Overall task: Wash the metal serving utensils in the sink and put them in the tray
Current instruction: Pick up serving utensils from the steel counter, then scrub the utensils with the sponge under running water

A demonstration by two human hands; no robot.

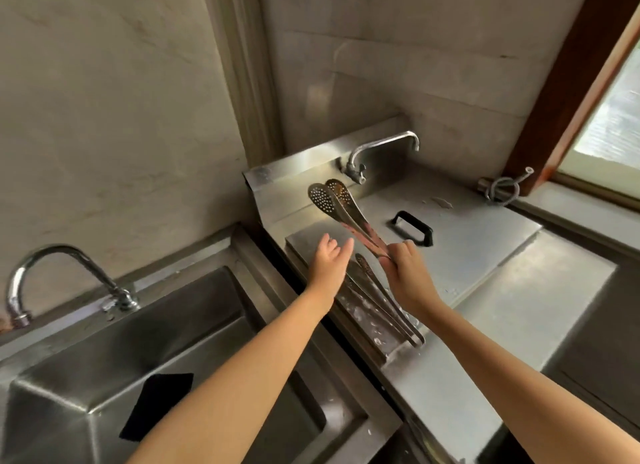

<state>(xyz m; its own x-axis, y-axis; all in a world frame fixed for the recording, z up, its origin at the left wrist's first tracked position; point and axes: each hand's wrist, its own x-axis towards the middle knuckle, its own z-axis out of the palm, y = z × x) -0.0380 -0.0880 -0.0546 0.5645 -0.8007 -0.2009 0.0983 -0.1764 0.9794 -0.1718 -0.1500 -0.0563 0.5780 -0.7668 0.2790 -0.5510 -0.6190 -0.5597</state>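
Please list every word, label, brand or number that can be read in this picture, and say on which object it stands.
None: no text can be read anywhere.
The tongs, tray, sink, near tap and far tap show no marking; fine engraving, if any, is too blurred to tell.

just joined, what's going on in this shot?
A person is working at a steel sink counter. The right hand grips perforated tongs by the handle end, with the heads raised over the tray on the counter. The left hand is open beside them and holds nothing. Other metal utensils lie in the wet tray. A black pad sits in the sink, and no water shows at its faucet.
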